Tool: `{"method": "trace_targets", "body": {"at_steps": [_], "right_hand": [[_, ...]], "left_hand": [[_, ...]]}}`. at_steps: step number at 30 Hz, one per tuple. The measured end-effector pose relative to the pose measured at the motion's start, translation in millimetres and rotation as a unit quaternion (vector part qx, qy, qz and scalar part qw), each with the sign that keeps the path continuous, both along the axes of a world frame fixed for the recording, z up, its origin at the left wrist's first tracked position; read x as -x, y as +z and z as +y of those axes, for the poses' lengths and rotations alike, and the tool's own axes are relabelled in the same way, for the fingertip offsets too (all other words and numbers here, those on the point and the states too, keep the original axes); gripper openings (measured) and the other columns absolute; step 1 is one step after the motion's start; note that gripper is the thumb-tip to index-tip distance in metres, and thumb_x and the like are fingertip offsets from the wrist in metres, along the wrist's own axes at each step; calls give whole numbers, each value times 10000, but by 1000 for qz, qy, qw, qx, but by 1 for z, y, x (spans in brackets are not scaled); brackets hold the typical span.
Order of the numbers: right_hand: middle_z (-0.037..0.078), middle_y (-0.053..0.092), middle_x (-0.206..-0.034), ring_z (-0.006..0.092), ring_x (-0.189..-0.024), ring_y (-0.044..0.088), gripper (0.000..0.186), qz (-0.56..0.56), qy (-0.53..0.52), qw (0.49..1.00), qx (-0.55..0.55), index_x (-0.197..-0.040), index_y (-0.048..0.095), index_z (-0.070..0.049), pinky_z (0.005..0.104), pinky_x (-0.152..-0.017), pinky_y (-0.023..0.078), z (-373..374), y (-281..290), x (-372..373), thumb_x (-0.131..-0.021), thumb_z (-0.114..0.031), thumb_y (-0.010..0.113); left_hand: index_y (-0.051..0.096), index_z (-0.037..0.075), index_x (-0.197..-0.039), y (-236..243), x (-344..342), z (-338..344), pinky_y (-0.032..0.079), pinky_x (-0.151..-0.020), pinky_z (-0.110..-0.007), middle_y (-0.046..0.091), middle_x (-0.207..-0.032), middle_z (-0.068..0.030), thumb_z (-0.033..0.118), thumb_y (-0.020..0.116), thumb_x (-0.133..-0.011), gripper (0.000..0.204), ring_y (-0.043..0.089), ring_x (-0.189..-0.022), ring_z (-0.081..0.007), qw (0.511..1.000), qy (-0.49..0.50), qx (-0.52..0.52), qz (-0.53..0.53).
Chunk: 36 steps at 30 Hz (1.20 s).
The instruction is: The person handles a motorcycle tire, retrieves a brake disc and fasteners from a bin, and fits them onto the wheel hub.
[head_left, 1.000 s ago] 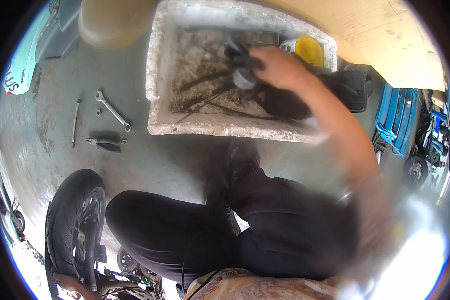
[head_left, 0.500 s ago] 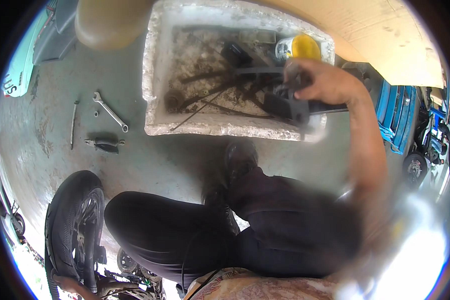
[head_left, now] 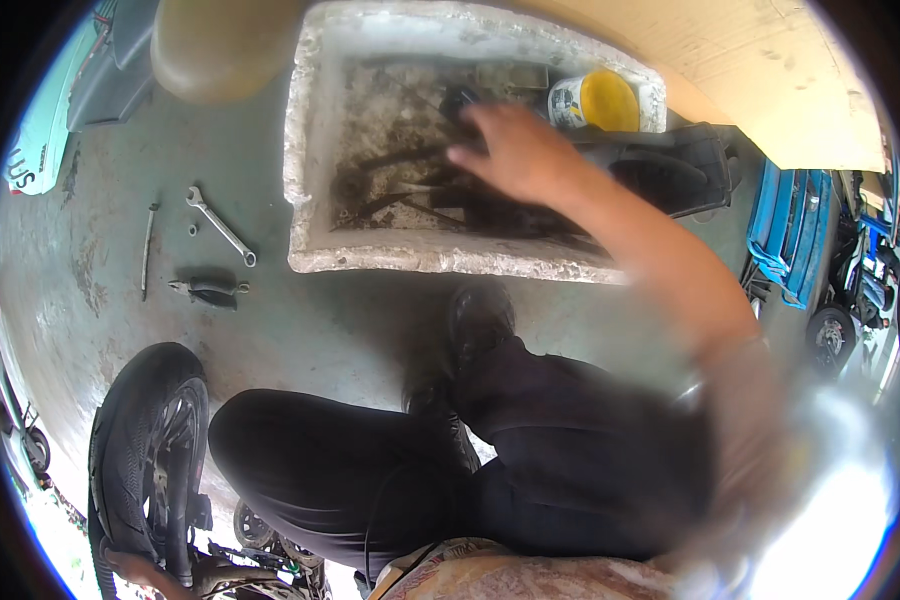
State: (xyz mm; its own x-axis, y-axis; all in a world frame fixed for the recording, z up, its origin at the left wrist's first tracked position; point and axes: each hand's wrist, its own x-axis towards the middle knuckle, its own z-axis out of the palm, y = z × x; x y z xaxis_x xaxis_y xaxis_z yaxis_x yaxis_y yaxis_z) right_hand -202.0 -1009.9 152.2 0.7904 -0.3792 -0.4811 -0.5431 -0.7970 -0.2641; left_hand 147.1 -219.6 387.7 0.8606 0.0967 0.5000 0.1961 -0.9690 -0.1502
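Note:
My right hand (head_left: 515,155) reaches into the grimy white foam box (head_left: 305,140), slightly blurred, with thumb and fingers apart over dark parts and thin rods (head_left: 405,200). The fingertips are beside a small black piece (head_left: 460,103); I cannot make out contact. A white tub with a yellow top (head_left: 610,100) stands behind the hand, and a long black plastic part (head_left: 685,175) lies along the box's right side. My left hand (head_left: 135,567) is at the lower left against the black tyred wheel (head_left: 120,470), its fingers mostly hidden.
A wrench (head_left: 220,225), a thin rod (head_left: 148,250), a socket (head_left: 193,230) and pliers (head_left: 213,290) lie on the floor. Cardboard (head_left: 800,80) is at upper right, blue racks (head_left: 785,240) and vehicle parts right. My legs (head_left: 340,450) fill the lower middle.
My right hand went rightward with a dark part in its grasp, then came back left and up within the box; that part no longer shows in it. My left hand stays put.

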Motion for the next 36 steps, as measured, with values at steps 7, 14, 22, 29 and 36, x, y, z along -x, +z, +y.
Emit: {"method": "trace_targets", "body": {"at_steps": [7, 14, 22, 29, 36], "right_hand": [[207, 548, -1181, 334, -1115, 540, 679, -111, -102, 988, 25, -1297, 406, -35, 387, -977, 438, -35, -51, -32, -792, -385, 695], [146, 562, -1160, 290, -1069, 558, 507, -319, -255, 893, -190, -1271, 497, -19, 401, -877, 473, -56, 14, -39, -839, -227, 663], [151, 559, -1169, 269, -1046, 589, 486, -377, -258, 756, -469, -1306, 410, -50, 364, -953, 453, -43, -22, -61, -850, -80, 574], [125, 539, -1034, 180, -934, 570, 433, -362, -343, 682, -535, -1236, 407, -24, 316, -836, 500, -34, -41, -61, -824, -40, 538], [171, 532, -1144, 267, -1021, 575, 525, -397, -327, 644, -566, -1278, 358, 12, 354, -912, 465, -43, -44, -67, -806, -9, 587]], "left_hand": [[602, 79, -1182, 4, -6, 15, 419, -951, -432, 586, -1207, -177, 431, 270, -951, 535, 559, -1080, -368, 999, -17, 1, 33], [574, 78, -1226, 9, -7, 14, 411, -965, -434, 564, -1245, -186, 471, 276, -951, 564, 546, -1103, -379, 999, 7, 31, 44], [593, 98, -1210, 12, 0, -5, 423, -949, -430, 577, -1231, -174, 466, 289, -945, 545, 556, -1092, -368, 998, -39, 32, 37], [617, 71, -1153, -5, 26, -72, 411, -952, -438, 579, -1217, -156, 355, 257, -952, 500, 539, -1113, -346, 998, 15, 59, 29], [585, 60, -1162, 10, -19, 38, 437, -932, -436, 571, -1213, -171, 269, 263, -961, 434, 548, -1096, -357, 995, 45, -75, 40]]}}
